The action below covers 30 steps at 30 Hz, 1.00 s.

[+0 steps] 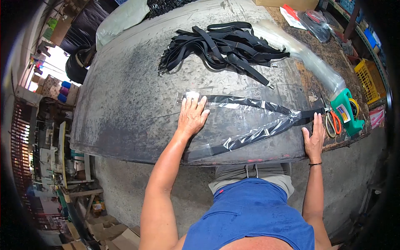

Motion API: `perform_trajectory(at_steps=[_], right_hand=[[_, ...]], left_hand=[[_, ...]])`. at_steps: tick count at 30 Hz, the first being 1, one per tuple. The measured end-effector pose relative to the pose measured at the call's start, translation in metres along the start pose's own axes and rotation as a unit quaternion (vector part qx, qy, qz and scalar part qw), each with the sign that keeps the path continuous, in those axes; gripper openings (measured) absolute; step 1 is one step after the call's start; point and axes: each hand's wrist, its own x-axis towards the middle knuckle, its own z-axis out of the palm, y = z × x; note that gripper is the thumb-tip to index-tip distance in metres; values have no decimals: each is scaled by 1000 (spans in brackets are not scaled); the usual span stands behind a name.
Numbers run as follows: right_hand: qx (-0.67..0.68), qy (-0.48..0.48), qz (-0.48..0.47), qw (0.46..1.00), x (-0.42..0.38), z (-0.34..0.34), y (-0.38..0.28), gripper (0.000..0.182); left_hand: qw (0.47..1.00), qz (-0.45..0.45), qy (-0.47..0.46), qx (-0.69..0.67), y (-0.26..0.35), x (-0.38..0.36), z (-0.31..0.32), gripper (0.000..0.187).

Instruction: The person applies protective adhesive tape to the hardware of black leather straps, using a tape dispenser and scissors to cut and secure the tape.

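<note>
A black strap (246,101) in clear plastic film lies on the worn table (121,100), forming a V that narrows to the right. My left hand (192,116) rests flat on the film at the strap's upper left end, fingers spread. At the right, my right hand (315,139) lies with its fingers stretched out and thumb apart, its fingertips by the black strap end. Beside that hand are scissors (336,121) with orange and grey handles and a green dispenser (347,111). Neither hand grips anything.
A heap of black straps (216,48) with metal clips lies beyond the film. Clear plastic tubing (318,64) runs from the back to the green dispenser. A red-and-white packet (293,17) and a cardboard box (287,3) sit at the back right. A yellow crate (368,81) stands beyond the right edge.
</note>
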Motion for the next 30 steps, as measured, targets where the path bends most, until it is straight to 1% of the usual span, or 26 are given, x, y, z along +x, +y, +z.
perform_trajectory(at_steps=[7,12,16,19,30], right_hand=[[6,5,1,1000,0,-1,-2,71],[8,9,-3,1000,0,-1,-1,69],[14,16,-7,1000,-1,0,-1,69],[15,17,-8,1000,-1,0,0,69],[29,3,7,1000,-3,-1,1,67]], left_hand=[[1000,8,10,6,-1,0,2,51],[1000,-2,1,5,0,-1,3,52],[999,20,21,31,0,-1,3,52],[1000,29,9,-1,-3,0,4,51],[999,43,23,10,-3,1,3,50]])
